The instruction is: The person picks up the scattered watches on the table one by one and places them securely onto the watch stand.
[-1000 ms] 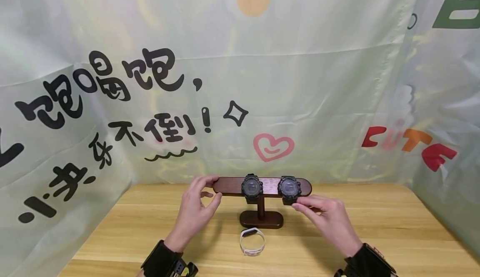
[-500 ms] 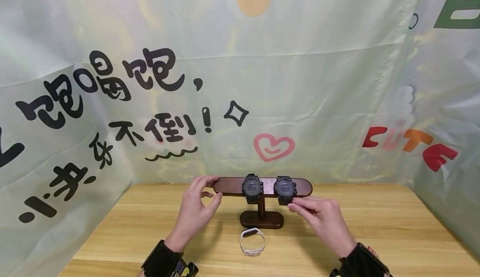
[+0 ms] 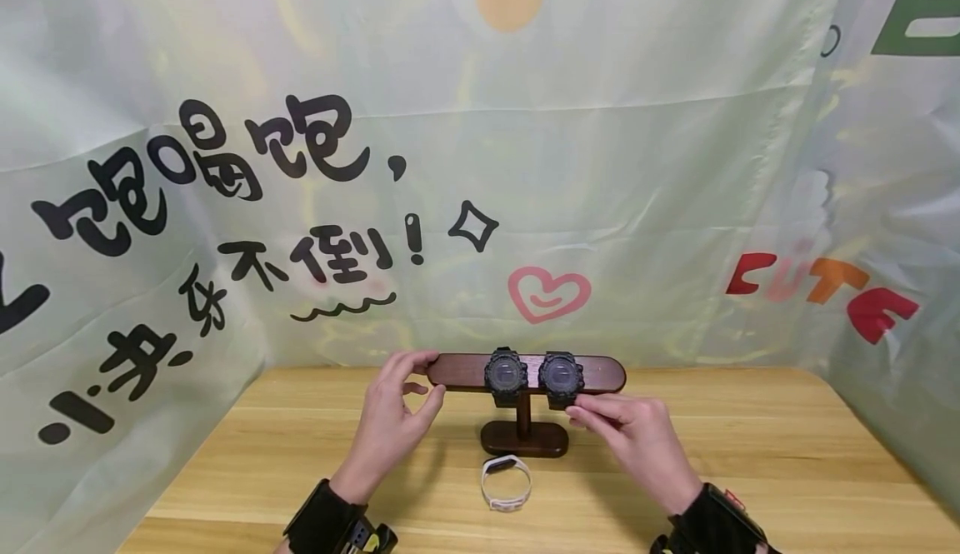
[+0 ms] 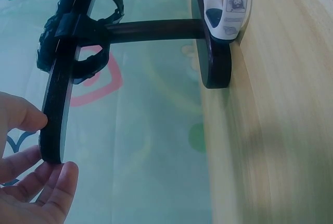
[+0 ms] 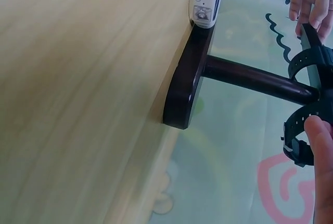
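A dark wooden watch stand stands on the table, its bar raised on a post above an oval base. Two black chunky watches circle the bar: one left watch near the middle, and a right watch just beside it. My left hand holds the bar's left end between thumb and fingers, as the left wrist view also shows. With thumb and fingers, my right hand pinches the right watch at its lower edge. In the right wrist view, the thumb lies against that watch's strap.
A white fitness band with a dark display stands looped in front of the stand's base. The wooden table reaches back to a pale printed cloth hanging behind and at both sides.
The right watch has slid left along the bar with my right hand, closing in on the other watch. My left hand stays at the bar's left end.
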Tool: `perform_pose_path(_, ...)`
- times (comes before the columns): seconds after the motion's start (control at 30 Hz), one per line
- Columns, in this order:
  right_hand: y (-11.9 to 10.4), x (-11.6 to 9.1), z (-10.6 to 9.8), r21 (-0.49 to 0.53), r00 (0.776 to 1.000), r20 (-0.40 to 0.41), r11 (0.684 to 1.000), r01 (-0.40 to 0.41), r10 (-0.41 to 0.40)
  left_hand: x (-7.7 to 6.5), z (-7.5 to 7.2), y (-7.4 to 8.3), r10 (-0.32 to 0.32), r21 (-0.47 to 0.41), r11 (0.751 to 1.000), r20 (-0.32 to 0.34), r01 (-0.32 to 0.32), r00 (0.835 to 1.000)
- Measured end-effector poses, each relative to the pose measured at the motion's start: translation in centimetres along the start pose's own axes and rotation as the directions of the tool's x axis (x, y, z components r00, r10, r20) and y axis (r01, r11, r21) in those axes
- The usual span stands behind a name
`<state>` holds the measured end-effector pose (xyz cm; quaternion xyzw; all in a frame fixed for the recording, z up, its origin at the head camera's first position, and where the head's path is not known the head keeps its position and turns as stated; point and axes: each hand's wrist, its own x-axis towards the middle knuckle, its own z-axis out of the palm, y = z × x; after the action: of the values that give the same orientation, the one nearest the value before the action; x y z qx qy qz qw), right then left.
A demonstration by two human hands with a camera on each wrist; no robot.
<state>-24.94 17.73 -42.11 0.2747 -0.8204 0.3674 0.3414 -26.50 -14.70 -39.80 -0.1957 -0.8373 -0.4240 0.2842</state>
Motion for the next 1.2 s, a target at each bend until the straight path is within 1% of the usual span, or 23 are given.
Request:
perform_pose_path(0.13, -0.2, 0.1, 0.1, 0.007, 1.000, 0.005, 1.000, 0.003, -0.003, 0.0, 0.0, 0.0, 0.001, -0.003, 1.000, 0.000, -0.001, 1.000)
perform_pose_path(0.23, -0.3, 0.2, 0.2, 0.020, 1.000, 0.015, 1.000, -0.011, 0.011, 0.0, 0.0, 0.0, 0.000, -0.005, 1.000, 0.000, 0.000, 1.000)
perform_pose_path(0.47, -0.5, 0.3, 0.5, 0.087, 0.997, 0.061, 0.995, -0.053, 0.048, 0.1, 0.0, 0.1, -0.009, -0.004, 1.000, 0.001, 0.009, 1.000)
perform_pose_path(0.6, -0.5, 0.3, 0.6, 0.099, 0.995, 0.074, 0.993, -0.067, 0.060, 0.1, 0.0, 0.1, -0.008, -0.004, 1.000, 0.001, 0.008, 1.000)
perform_pose_path(0.9, -0.8, 0.4, 0.7, 0.113, 0.992, 0.089, 0.989, -0.095, 0.086, 0.1, -0.1, 0.1, -0.010, 0.001, 1.000, -0.002, 0.010, 1.000)
perform_pose_path(1.2, -1.1, 0.4, 0.7, 0.154, 0.993, 0.086, 0.983, -0.096, 0.083, 0.1, -0.1, 0.1, -0.005, 0.002, 1.000, -0.001, 0.005, 1.000)
